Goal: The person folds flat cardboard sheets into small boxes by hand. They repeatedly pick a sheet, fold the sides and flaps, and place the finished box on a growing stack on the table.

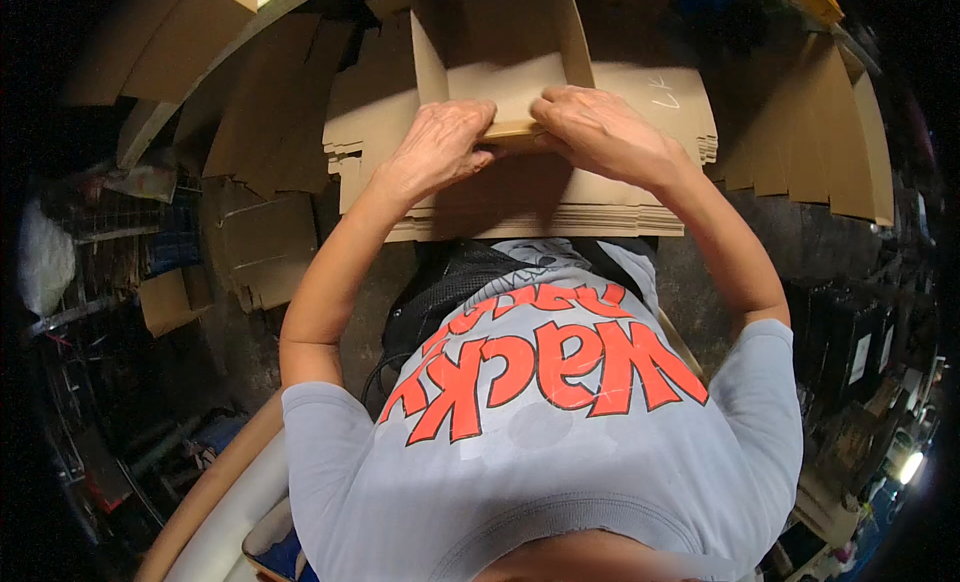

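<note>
In front of me a brown cardboard box (431,67) stands partly folded, with its left and right walls upright. My left hand (448,140) curls its fingers over the left end of the box's near edge. At the right end of the same edge, my right hand (602,128) is closed with its knuckles up. A narrow strip of folded edge shows between the two hands; the fingertips behind it are partly hidden. Beneath the box lies a stack of flat cardboard sheets (610,220), their layered edges facing me.
Folded cardboard pieces (262,117) lean at the left, and more cardboard panels (812,147) stand at the right. Long brown and white rolls (232,507) lie at the lower left. A dark boxy object (848,340) sits at the right, by cluttered shelving.
</note>
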`<action>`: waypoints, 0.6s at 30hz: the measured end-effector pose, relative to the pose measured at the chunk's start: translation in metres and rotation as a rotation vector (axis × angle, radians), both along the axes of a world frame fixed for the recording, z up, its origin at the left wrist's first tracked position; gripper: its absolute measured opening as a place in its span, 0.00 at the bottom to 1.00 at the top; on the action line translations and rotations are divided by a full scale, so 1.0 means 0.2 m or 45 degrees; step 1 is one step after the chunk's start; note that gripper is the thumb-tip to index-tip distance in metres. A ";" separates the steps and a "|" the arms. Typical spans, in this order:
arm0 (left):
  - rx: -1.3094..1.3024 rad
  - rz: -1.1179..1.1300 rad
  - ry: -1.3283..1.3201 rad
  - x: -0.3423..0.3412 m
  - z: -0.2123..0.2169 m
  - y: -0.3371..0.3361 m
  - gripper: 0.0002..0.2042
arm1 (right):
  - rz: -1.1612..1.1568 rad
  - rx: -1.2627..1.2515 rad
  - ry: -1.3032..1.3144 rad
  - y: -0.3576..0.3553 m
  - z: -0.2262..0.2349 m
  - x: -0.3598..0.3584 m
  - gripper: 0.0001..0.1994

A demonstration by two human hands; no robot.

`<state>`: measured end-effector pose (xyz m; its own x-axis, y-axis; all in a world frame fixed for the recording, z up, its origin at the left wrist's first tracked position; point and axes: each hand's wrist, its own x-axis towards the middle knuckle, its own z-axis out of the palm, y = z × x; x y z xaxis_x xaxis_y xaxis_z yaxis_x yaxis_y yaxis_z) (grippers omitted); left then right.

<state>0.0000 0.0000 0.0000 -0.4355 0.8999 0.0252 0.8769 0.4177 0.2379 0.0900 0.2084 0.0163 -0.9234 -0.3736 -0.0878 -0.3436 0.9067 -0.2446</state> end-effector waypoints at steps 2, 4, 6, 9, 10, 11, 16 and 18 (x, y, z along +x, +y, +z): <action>0.066 0.092 -0.096 0.00 0.02 0.01 0.21 | -0.002 -0.220 0.026 -0.02 -0.01 -0.04 0.24; 0.132 0.166 -0.191 0.04 0.03 0.04 0.20 | -0.003 -0.307 -0.027 0.01 0.01 -0.05 0.24; 0.159 0.212 -0.248 0.05 0.04 0.04 0.19 | -0.009 -0.304 -0.132 0.02 0.02 -0.10 0.24; 0.174 0.238 -0.401 0.04 0.03 0.03 0.18 | -0.048 -0.471 -0.256 0.03 -0.01 -0.10 0.21; 0.222 0.206 -0.419 0.04 0.03 0.03 0.17 | -0.043 -0.522 -0.239 0.03 -0.02 -0.10 0.21; 0.267 0.177 -0.439 0.04 0.03 0.01 0.17 | -0.036 -0.476 -0.258 0.03 -0.03 -0.10 0.20; 0.331 0.001 -0.134 0.01 0.07 -0.08 0.19 | -0.078 -0.373 -0.354 0.03 -0.03 -0.11 0.20; 0.272 -0.048 -0.085 -0.01 0.08 -0.10 0.20 | -0.107 -0.329 -0.419 0.03 -0.01 -0.11 0.20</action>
<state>-0.0012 -0.0203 0.0155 -0.4089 0.8928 0.1890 0.8702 0.3191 0.3755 0.0688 0.2137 0.0138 -0.8900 -0.3463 -0.2965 -0.1365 0.8229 -0.5516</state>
